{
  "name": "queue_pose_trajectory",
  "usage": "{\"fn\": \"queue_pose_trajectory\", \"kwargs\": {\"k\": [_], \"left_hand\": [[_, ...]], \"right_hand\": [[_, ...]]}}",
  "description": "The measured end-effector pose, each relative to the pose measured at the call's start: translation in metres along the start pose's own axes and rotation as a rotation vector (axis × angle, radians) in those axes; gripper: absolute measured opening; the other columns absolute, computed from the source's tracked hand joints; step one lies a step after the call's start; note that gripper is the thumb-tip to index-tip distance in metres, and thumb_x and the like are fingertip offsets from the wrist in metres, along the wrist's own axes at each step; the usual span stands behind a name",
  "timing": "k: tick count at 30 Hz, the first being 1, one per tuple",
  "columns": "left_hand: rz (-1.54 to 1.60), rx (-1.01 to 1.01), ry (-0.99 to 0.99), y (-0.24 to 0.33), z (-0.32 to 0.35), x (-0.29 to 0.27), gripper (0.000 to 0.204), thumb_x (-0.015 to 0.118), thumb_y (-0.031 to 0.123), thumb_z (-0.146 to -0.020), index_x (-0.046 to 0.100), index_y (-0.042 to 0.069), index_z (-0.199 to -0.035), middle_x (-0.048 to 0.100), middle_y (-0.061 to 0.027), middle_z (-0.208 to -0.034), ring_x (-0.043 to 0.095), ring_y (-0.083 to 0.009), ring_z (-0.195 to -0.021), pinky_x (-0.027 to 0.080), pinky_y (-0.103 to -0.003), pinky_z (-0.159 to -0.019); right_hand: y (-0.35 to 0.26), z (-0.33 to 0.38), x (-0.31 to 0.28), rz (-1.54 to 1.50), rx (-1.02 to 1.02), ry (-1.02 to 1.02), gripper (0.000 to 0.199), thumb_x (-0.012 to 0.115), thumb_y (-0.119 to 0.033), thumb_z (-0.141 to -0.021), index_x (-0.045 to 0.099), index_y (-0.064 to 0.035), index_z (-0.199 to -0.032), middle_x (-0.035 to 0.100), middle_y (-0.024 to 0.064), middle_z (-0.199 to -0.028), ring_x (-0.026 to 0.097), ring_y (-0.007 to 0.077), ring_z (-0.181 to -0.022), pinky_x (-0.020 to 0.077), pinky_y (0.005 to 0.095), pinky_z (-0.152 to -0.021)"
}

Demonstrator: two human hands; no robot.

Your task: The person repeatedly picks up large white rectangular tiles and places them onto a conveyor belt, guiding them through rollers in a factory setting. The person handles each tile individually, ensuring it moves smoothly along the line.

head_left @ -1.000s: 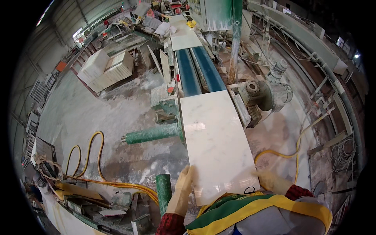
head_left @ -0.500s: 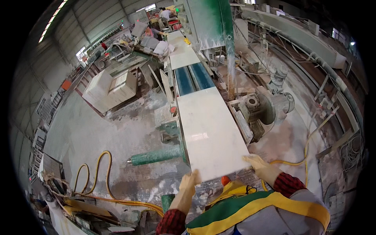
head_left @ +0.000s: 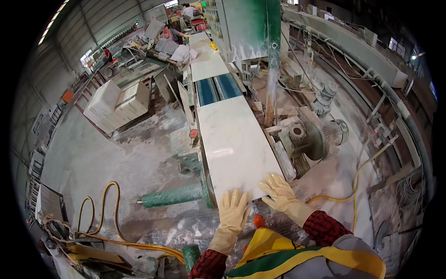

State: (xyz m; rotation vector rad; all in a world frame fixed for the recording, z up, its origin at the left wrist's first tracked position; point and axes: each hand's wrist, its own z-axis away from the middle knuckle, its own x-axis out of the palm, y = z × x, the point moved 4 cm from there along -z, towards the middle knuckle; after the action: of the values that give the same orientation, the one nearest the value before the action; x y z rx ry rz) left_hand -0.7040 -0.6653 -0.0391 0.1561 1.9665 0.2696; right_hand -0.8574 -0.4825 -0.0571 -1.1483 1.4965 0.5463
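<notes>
A long, pale polished stone slab (head_left: 237, 144) lies flat on a conveyor in front of me. My left hand (head_left: 233, 209), in a cream rubber glove, rests on the slab's near left end with fingers stretched out. At the near right corner, my right hand (head_left: 280, 193), gloved alike, lies with its fingers spread over the surface. Neither hand grips anything. Beyond the slab, two dark blue conveyor belts (head_left: 218, 89) show in a gap. Past them lies another pale slab (head_left: 206, 64).
On the left floor stands a stack of stone slabs (head_left: 118, 104). A green cylinder (head_left: 174, 193) juts left from the conveyor. Motors (head_left: 302, 139) and a green machine cabinet (head_left: 246, 28) border the right side. Yellow hoses (head_left: 114, 232) cross the floor. A person (head_left: 169, 33) stands by the far end.
Both hands have gone from gripping the slab's near corners to lying open on its top, closer together. The slab has shifted slightly away from me, narrowing the belt gap.
</notes>
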Motion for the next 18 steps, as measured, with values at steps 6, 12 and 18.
{"fn": "queue_pose_trajectory", "kwargs": {"k": [6, 12, 18], "left_hand": [[-0.006, -0.011, 0.061, -0.015, -0.014, 0.017, 0.054, 0.076, 0.029, -0.095, 0.067, 0.015, -0.146, 0.062, -0.0187, -0.151, 0.058, -0.0479, -0.129, 0.044, -0.060, -0.114], [-0.009, -0.031, 0.034, -0.043, -0.047, 0.020, 0.054, 0.076, 0.030, -0.095, 0.067, 0.016, -0.146, 0.062, -0.0174, -0.151, 0.058, -0.0476, -0.129, 0.044, -0.060, -0.114], [-0.057, -0.069, -0.057, -0.096, -0.106, 0.041, 0.058, 0.075, 0.032, -0.098, 0.059, 0.022, -0.153, 0.057, -0.0172, -0.159, 0.052, -0.0501, -0.141, 0.040, -0.061, -0.120]], "right_hand": [[0.000, -0.022, -0.013, -0.014, -0.063, -0.052, 0.073, 0.085, -0.034, -0.082, 0.064, -0.0133, -0.149, 0.057, 0.0230, -0.153, 0.051, 0.0448, -0.143, 0.0403, 0.0543, -0.123], [0.012, -0.061, -0.002, -0.020, -0.061, -0.022, 0.074, 0.085, -0.034, -0.081, 0.064, -0.0140, -0.149, 0.058, 0.0206, -0.149, 0.053, 0.0434, -0.139, 0.0410, 0.0540, -0.122], [0.056, -0.122, 0.039, 0.020, 0.007, -0.059, 0.069, 0.083, -0.036, -0.090, 0.063, -0.0173, -0.153, 0.052, 0.0193, -0.164, 0.043, 0.0437, -0.155, 0.0336, 0.0525, -0.130]]}}
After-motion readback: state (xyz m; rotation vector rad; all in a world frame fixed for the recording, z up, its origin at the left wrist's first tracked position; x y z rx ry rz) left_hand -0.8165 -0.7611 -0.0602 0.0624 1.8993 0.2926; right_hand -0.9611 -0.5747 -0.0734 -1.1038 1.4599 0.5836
